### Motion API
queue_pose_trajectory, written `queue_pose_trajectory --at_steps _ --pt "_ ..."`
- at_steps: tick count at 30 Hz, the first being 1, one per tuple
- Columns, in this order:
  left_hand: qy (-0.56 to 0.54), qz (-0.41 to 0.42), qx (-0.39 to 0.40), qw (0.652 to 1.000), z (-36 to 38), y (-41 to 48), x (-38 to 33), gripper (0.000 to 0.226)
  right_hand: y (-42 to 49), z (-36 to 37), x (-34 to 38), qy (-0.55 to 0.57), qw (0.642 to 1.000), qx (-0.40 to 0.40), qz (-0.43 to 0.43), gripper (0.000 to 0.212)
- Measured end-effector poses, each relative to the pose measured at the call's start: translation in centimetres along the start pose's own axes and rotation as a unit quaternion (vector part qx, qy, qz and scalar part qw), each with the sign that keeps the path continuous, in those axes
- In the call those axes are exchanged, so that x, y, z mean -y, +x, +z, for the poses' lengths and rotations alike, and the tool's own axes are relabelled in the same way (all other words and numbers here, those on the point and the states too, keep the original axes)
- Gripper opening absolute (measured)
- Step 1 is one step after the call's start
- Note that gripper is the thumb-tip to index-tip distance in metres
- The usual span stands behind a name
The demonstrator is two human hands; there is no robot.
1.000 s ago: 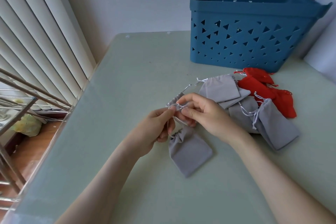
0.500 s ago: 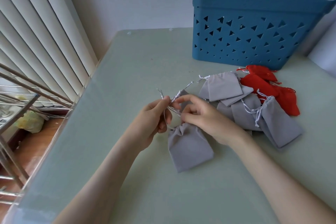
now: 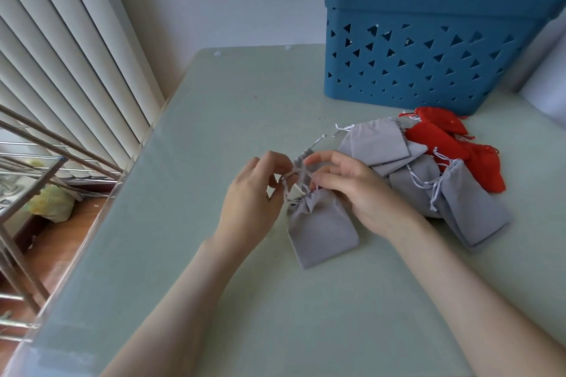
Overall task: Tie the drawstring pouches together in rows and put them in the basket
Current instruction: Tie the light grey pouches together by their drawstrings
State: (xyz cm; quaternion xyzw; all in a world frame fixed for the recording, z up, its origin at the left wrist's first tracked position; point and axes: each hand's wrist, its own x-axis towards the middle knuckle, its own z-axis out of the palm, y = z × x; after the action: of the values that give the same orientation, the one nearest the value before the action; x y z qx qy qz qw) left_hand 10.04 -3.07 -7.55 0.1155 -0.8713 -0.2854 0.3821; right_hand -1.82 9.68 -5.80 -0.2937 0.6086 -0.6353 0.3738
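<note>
The flat grey fabric drawstring pouch [image 3: 321, 229] lies at 6 o'clock from both hands, long axis 11 to 5, neck nearest them. Left hand [image 3: 249, 196] and right hand [image 3: 355, 190], equally near, pinch its white cords [image 3: 292, 177] with curled fingers. The blue perforated plastic basket [image 3: 428, 55] stands at 1 o'clock.

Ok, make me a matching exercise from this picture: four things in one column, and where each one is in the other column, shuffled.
Things
1. blue basket
2. red pouches
3. lone grey pouch
4. that pouch's drawstrings

Places
A. pinched between the left hand and the right hand
B. upright at the far right of the table
C. flat on the table, nearest the person
D. heaped just in front of the basket

Pairs: 1-B, 2-D, 3-C, 4-A
</note>
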Motion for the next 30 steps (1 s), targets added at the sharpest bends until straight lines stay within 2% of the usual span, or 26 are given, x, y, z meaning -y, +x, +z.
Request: queue_pose_trajectory --at_steps 3,6,11,13,15,17,19,22,25,30 --pt "0.048 0.093 -0.050 0.993 0.2 -0.2 0.5 0.019 -0.1 0.3 0.1 0.027 1.000 0.016 0.004 0.015" --pt "0.033 0.130 -0.077 0.988 0.5 -0.4 0.2 0.021 0.0 0.4 -0.2 0.030 0.999 0.028 0.006 0.020" --pt "0.025 0.150 -0.088 0.984 0.7 -0.3 0.4 0.031 0.1 0.7 -0.5 0.028 0.997 0.068 0.008 0.020" --pt "0.030 0.136 -0.085 0.987 0.7 -0.4 0.6 0.027 0.1 0.8 -0.5 0.033 0.997 0.069 0.004 0.020" --pt "0.031 0.110 -0.081 0.990 0.6 -0.4 0.6 0.020 0.1 0.7 -0.5 0.022 0.998 0.062 -0.001 0.016" --pt "0.023 0.068 -0.064 0.995 0.5 -0.4 0.4 0.004 0.2 0.5 -0.7 0.000 0.999 0.042 -0.007 0.016" --pt "-0.004 0.008 -0.057 0.998 0.2 -0.3 0.0 0.020 0.4 0.4 -0.8 -0.021 1.000 -0.001 -0.021 0.017" --pt "-0.058 -0.097 -0.060 0.992 -0.2 0.0 -0.8 0.018 0.5 -0.1 -0.9 -0.035 0.996 -0.074 -0.036 0.021" --pt "-0.110 -0.194 -0.099 0.970 -0.6 0.4 -0.7 0.022 0.7 -1.0 -1.0 -0.119 0.980 -0.153 -0.053 0.024" --pt "-0.167 -0.259 -0.142 0.941 -1.1 0.8 -0.2 0.027 0.5 -2.3 -0.3 -0.217 0.945 -0.234 -0.074 0.024"
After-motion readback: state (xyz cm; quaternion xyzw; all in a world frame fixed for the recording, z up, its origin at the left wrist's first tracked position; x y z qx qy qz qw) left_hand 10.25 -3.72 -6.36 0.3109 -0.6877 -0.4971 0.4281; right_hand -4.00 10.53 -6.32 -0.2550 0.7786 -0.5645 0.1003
